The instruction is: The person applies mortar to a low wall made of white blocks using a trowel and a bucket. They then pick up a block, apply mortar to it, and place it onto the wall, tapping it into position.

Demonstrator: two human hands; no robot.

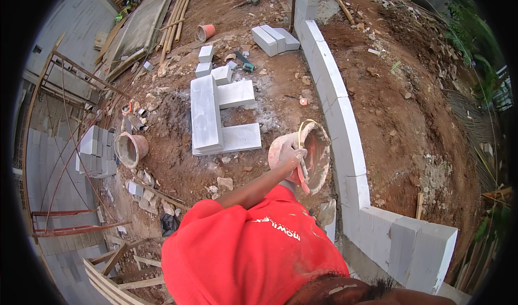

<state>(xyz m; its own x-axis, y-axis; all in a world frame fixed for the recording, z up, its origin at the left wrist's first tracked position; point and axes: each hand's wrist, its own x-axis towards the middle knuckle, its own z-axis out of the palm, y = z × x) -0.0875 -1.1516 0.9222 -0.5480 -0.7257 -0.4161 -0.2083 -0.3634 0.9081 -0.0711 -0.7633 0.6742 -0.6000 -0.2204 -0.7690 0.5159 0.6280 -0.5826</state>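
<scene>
My left hand (pixel 292 155) is closed at the near side of an orange-pink bucket (pixel 278 147), by its rim and yellow handle. Tilted onto its side, the bucket has its mouth facing right, toward a low wall, and grey mortar crusts its rim. A narrow orange-red piece (pixel 303 180) lies along the rim below my fingers; its kind is unclear. My right hand does not show. Left of the bucket, a long pale block (pixel 205 113) rests across the ends of two others (pixel 242 136) on the ground.
A low block wall (pixel 341 122) curves along the right. Another bucket (pixel 131 149) lies at left, near stacked blocks (pixel 96 151). Smaller blocks (pixel 206 53), a green-handled tool (pixel 245 63) and an orange tape measure (pixel 304 101) are ahead. Rubble and timber (pixel 121 275) lie at lower left.
</scene>
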